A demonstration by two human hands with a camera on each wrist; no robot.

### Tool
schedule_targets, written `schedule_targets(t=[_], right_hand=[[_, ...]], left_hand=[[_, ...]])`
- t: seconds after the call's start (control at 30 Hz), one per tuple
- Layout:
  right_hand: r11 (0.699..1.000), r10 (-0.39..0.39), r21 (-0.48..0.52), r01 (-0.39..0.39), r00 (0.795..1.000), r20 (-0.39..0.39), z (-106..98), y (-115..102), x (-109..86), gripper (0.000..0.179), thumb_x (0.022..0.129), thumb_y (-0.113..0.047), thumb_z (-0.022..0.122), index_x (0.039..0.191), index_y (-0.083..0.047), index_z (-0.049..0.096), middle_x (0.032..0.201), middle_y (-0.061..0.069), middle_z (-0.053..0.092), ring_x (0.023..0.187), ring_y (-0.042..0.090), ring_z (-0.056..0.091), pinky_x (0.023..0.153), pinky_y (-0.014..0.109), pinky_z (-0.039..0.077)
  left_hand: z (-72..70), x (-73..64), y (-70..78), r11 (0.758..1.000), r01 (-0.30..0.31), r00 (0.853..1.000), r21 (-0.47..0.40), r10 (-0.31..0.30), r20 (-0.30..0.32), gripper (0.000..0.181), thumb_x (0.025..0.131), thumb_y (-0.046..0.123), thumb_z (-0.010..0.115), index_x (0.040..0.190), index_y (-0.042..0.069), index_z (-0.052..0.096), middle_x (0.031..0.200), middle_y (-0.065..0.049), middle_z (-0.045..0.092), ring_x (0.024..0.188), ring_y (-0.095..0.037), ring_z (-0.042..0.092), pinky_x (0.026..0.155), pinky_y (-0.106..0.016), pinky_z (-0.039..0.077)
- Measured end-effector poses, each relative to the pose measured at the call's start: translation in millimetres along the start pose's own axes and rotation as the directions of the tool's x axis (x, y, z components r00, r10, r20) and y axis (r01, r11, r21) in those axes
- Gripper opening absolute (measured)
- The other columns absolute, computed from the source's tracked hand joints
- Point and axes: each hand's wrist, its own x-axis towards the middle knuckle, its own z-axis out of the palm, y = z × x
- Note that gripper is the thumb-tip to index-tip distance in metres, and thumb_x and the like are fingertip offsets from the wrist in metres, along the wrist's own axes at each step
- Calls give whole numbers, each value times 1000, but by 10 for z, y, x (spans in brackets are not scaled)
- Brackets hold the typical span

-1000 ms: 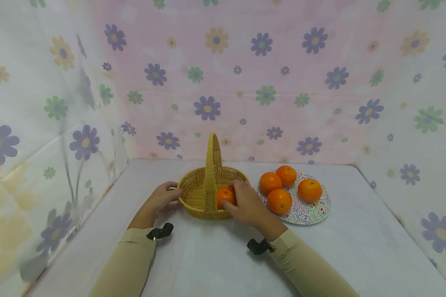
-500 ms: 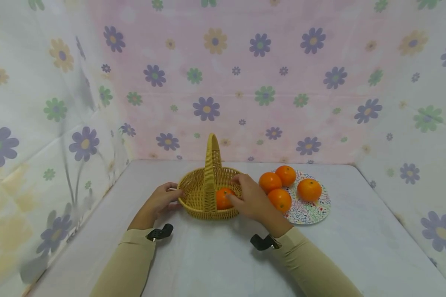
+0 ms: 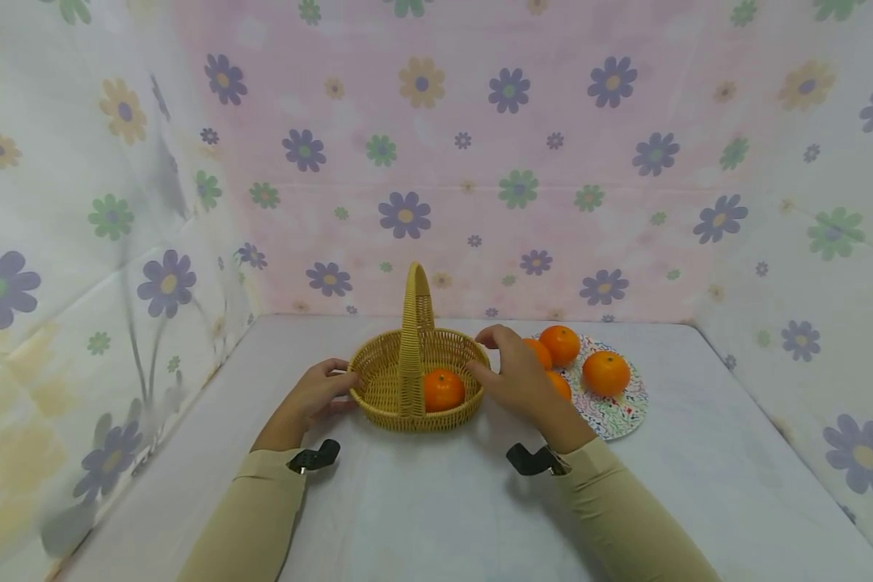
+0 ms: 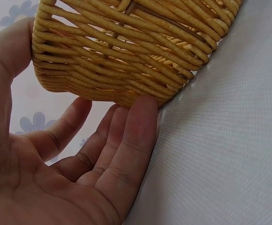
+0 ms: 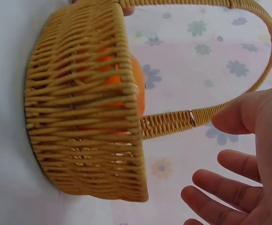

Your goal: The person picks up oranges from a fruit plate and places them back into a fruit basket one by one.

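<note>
A yellow wicker basket (image 3: 378, 414) with a tall arched handle (image 3: 411, 335) stands on the table. Inside its right half lies one orange (image 3: 444, 391), also visible through the weave in the right wrist view. My left hand (image 3: 318, 396) holds the basket's left end; in the left wrist view the thumb lies over the rim and the fingertips (image 4: 143, 115) touch the outer wall low down. Just off the right end, my right hand (image 3: 520, 376) has its fingers spread apart with nothing between them, and the right wrist view shows them clear of the weave.
To the right, a round plate (image 3: 611, 419) with a colourful speckled pattern bears several oranges (image 3: 606, 373); my right hand partly hides some of them. Flowered cloth (image 3: 473, 186) walls in the white table (image 3: 407, 501) at the back and both sides.
My right hand has let go of the orange inside the basket and moved right, out past the rim toward the plate. The left hand and the basket have stayed in place.
</note>
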Motion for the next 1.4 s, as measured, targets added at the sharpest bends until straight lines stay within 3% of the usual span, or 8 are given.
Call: schedule_targets(t=[0.23,0.4,0.57,0.8,1.07,1.3,1.4], right_hand=[[998,63,-19,-64,998,-27,-130,48,21,40,95,-34,69,130,-17,57,137,6,61,121,27,60,109,49,52],[995,102,-4,-102,994,-26,-242,90,21,37,98,-34,68,129,-17,57,139,7,59,133,29,54,114,54,47],[989,146,17,-145,989,-32,-367,171,19,36,99,-38,66,128,-19,57,141,7,57,134,30,52,115,56,45],[990,140,18,-139,986,-89,-563,268,34,34,97,-33,69,125,-16,59,135,9,64,130,32,57,113,55,47],[985,170,27,-169,984,-61,-826,391,-5,42,96,-35,70,130,-14,57,139,12,61,133,37,55,113,58,46],[996,91,24,-89,991,-93,-1031,512,-60,47,95,-35,73,131,-9,56,137,15,62,132,37,54,116,61,42],[995,100,19,-99,990,-97,-1100,586,-81,53,95,-39,74,133,-8,55,137,16,61,132,37,54,115,61,42]], left_hand=[[12,0,15,1000,4,1000,20,-4,-2,50,96,28,67,137,4,50,133,-16,59,114,-25,65,94,-40,62],[13,-2,26,1000,2,1000,21,-2,-1,51,96,29,67,137,4,50,133,-15,59,114,-25,65,95,-41,61],[12,2,18,1000,2,1000,21,-2,-2,50,96,28,67,137,4,51,132,-15,60,113,-25,65,94,-40,62],[7,3,2,1000,-7,1000,19,7,-1,49,96,28,66,136,3,50,132,-16,59,114,-26,65,94,-39,62],[14,-6,17,1000,2,1000,19,-1,-11,49,95,26,66,136,3,51,132,-16,59,113,-26,65,94,-40,62],[10,-11,38,1000,8,1000,11,-8,-7,46,96,24,64,135,3,51,130,-15,61,113,-25,65,92,-38,62],[9,-11,33,1000,8,1000,2,-8,1,46,96,23,64,135,2,51,129,-15,61,114,-25,65,92,-38,62]])
